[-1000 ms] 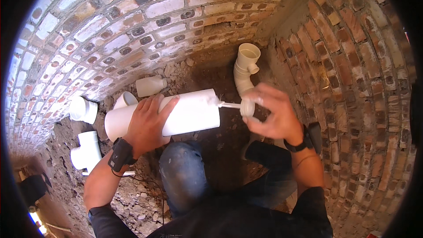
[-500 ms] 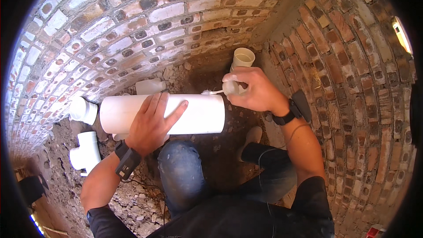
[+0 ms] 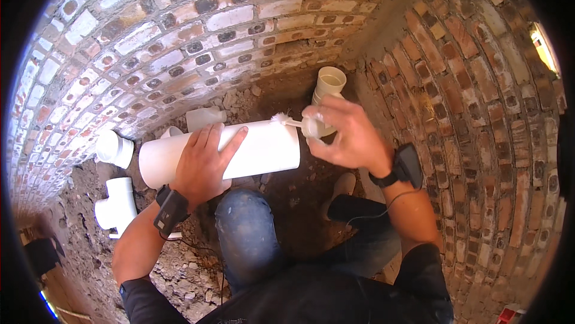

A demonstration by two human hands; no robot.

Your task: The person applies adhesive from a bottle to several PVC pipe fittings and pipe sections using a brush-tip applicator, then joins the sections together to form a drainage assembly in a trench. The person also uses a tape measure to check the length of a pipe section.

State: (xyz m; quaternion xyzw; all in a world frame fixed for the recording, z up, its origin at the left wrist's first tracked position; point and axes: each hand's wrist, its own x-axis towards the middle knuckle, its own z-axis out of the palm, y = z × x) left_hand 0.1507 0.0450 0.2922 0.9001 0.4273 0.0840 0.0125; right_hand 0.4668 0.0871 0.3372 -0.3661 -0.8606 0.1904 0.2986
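A white plastic pipe (image 3: pixel 263 150) lies crosswise in front of me, its right end raised slightly. My left hand (image 3: pixel 200 162) grips it around the middle, fingers over the top; the underside is hidden. Pinched in my right hand (image 3: pixel 350 135) is the round cap of a small applicator brush (image 3: pixel 288 121). Its white bristles touch the pipe's upper surface close to the right end. Just behind my right hand stands a cream pipe socket (image 3: pixel 331 81), partly covered by the hand.
A pale bottle (image 3: pixel 205 118) lies beyond the pipe. To the left are a white pipe fitting (image 3: pixel 114 148) and a white tee fitting (image 3: pixel 120 201) on rubble. Brick walls (image 3: pixel 467 144) close in at the back and right. My knee (image 3: pixel 245 222) is just below the pipe.
The pipe's right end has tilted up and away from me. The brush has shifted slightly left and upward along the pipe end, and my right hand has turned a little.
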